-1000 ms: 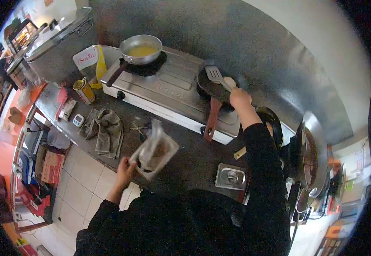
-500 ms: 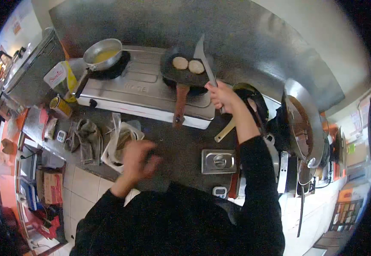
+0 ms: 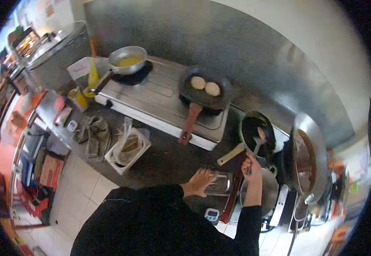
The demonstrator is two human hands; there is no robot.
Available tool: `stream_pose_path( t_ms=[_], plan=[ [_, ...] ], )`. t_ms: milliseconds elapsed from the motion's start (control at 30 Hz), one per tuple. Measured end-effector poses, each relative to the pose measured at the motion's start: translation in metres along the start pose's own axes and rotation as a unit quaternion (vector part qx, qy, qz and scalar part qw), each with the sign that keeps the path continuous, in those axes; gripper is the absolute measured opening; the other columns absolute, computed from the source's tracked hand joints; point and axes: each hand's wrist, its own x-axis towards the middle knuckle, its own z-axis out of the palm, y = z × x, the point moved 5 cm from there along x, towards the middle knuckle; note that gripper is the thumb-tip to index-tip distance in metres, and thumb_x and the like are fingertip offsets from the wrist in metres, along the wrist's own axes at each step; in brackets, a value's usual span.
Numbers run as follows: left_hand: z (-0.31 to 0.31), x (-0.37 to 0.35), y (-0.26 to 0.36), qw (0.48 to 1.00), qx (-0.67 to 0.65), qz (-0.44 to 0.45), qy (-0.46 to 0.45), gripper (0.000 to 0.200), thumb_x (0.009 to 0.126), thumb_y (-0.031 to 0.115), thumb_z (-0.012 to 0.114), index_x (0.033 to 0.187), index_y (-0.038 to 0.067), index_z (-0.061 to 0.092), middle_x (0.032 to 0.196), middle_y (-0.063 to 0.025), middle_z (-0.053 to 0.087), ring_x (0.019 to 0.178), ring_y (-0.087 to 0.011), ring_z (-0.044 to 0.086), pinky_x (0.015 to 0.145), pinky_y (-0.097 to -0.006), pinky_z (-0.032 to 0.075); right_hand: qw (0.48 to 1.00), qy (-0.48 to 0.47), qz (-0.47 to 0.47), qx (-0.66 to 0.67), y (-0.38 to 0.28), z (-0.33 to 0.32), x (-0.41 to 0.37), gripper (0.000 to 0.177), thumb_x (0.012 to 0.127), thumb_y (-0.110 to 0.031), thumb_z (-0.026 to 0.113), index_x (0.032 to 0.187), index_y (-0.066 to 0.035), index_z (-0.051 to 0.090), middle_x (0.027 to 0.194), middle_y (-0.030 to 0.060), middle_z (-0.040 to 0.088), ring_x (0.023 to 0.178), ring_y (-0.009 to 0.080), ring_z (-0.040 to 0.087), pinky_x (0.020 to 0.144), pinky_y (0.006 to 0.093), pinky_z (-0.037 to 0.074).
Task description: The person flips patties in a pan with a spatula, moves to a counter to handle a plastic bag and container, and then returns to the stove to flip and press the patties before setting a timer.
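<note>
My right hand (image 3: pixel 252 165) is closed beside the cream handle (image 3: pixel 231 154) of a dark frying pan (image 3: pixel 250 124). From it a grey metal spatula (image 3: pixel 257 147) points up over that pan; its far end is blurred. My left hand (image 3: pixel 200 181) lies with fingers stretched out at the left edge of a small steel container (image 3: pixel 220 184), touching it. Two pale round patties (image 3: pixel 205 86) sit side by side in a dark griddle pan (image 3: pixel 187 94) with a brown handle, on the stove, away from both hands.
On the stove (image 3: pixel 155 91), a small saucepan (image 3: pixel 118 56) holds yellow liquid. A white tub (image 3: pixel 145 147) and a grey cloth (image 3: pixel 95 136) lie on the counter at left. A timer (image 3: pixel 212 214) sits near my body. A large wok (image 3: pixel 315 153) stands at right.
My right hand has come down from the griddle pan to the dark frying pan, spatula still in it. My left hand has moved right, from near the white tub to the steel container.
</note>
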Motion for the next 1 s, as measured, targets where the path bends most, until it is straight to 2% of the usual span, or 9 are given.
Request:
stream_pose_path(
  t_ms=[167, 300, 367, 467, 567, 800, 867, 933, 1000],
  plan=[
    [-0.062, -0.078, 0.000, 0.998, -0.002, -0.066, -0.025, 0.112, 0.046, 0.042, 0.074, 0.130, 0.010, 0.007, 0.109, -0.0213, 0.038, 0.102, -0.0346, 0.038, 0.091, -0.0442, 0.028, 0.999, 0.037, 0.015, -0.019, 0.015, -0.039, 0.027, 0.017, 0.082, -0.025, 0.049, 0.088, -0.009, 0.048, 0.055, -0.0027, 0.042, 0.044, 0.0086, 0.039, 0.042, 0.0215, 0.034],
    [-0.161, -0.169, -0.026, 0.957, -0.069, -0.177, 0.218, 0.104, 0.046, 0.043, 0.073, 0.128, 0.009, 0.019, 0.112, -0.0198, 0.039, 0.102, -0.0358, 0.039, 0.086, -0.0426, 0.033, 0.996, 0.052, -0.013, -0.078, 0.025, -0.033, 0.027, 0.019, 0.081, -0.028, 0.051, 0.084, -0.010, 0.048, 0.056, 0.0004, 0.044, 0.046, 0.0115, 0.041, 0.043, 0.0245, 0.035],
    [-0.206, -0.212, -0.038, 0.875, 0.023, -0.343, 0.341, 0.100, 0.044, 0.041, 0.075, 0.124, 0.006, 0.028, 0.114, -0.0196, 0.039, 0.103, -0.0369, 0.038, 0.087, -0.0451, 0.031, 0.994, 0.082, -0.018, -0.076, 0.027, -0.025, 0.021, 0.020, 0.080, -0.030, 0.052, 0.081, -0.010, 0.048, 0.056, 0.0015, 0.045, 0.047, 0.0136, 0.043, 0.046, 0.0273, 0.039],
    [-0.207, -0.248, -0.096, 0.804, 0.071, -0.465, 0.365, 0.103, 0.041, 0.047, 0.074, 0.124, 0.006, 0.029, 0.117, -0.0170, 0.038, 0.103, -0.0335, 0.039, 0.086, -0.0449, 0.032, 0.997, 0.059, -0.045, -0.038, 0.031, -0.012, 0.016, 0.023, 0.078, -0.030, 0.053, 0.083, -0.009, 0.045, 0.061, 0.0029, 0.047, 0.053, 0.0161, 0.048, 0.051, 0.0330, 0.044],
    [-0.173, -0.242, -0.127, 0.845, 0.098, -0.498, 0.168, 0.101, 0.041, 0.048, 0.073, 0.122, 0.003, 0.031, 0.111, -0.0136, 0.044, 0.103, -0.0306, 0.041, 0.084, -0.0409, 0.034, 0.996, 0.069, -0.033, -0.036, 0.037, -0.022, 0.027, 0.027, 0.076, -0.030, 0.055, 0.093, -0.011, 0.043, 0.071, 0.0059, 0.049, 0.059, 0.0211, 0.050, 0.054, 0.0346, 0.046],
    [-0.140, -0.264, -0.165, 0.836, 0.028, -0.506, 0.212, 0.109, 0.040, 0.057, 0.071, 0.126, 0.009, 0.024, 0.113, -0.0145, 0.041, 0.107, -0.0327, 0.038, 0.083, -0.0480, 0.032, 0.968, 0.099, -0.155, -0.173, 0.028, -0.022, 0.014, 0.054, 0.074, -0.035, 0.055, 0.117, -0.014, 0.030, 0.100, 0.0101, 0.041, 0.091, 0.0250, 0.044, 0.070, 0.0409, 0.041],
    [-0.142, -0.274, -0.168, 0.844, -0.015, -0.506, 0.177, 0.113, 0.039, 0.059, 0.070, 0.128, 0.011, 0.020, 0.114, -0.0154, 0.040, 0.108, -0.0349, 0.036, 0.082, -0.0516, 0.031, 0.929, 0.202, -0.225, -0.213, 0.019, 0.015, -0.025, 0.051, 0.077, -0.032, 0.051, 0.118, -0.013, 0.028, 0.097, 0.0110, 0.043, 0.092, 0.0246, 0.043, 0.073, 0.0422, 0.039],
    [-0.143, -0.279, -0.170, 0.863, -0.026, -0.475, 0.170, 0.115, 0.039, 0.063, 0.068, 0.130, 0.014, 0.016, 0.118, -0.0176, 0.036, 0.111, -0.0378, 0.032, 0.084, -0.0552, 0.028, 0.751, 0.230, -0.504, -0.358, 0.004, 0.041, -0.041, 0.039, 0.082, -0.028, 0.044, 0.113, -0.006, 0.032, 0.093, 0.0126, 0.044, 0.091, 0.0240, 0.042, 0.075, 0.0413, 0.036],
    [-0.145, -0.288, -0.169, 0.871, 0.005, -0.440, 0.219, 0.115, 0.041, 0.065, 0.065, 0.130, 0.015, 0.014, 0.123, -0.0185, 0.030, 0.115, -0.0397, 0.026, 0.087, -0.0569, 0.024, 0.694, 0.149, -0.608, -0.356, 0.011, 0.106, -0.075, 0.036, 0.083, -0.018, 0.045, 0.114, -0.003, 0.034, 0.101, 0.0122, 0.043, 0.089, 0.0213, 0.041, 0.077, 0.0331, 0.035]
  ],
)
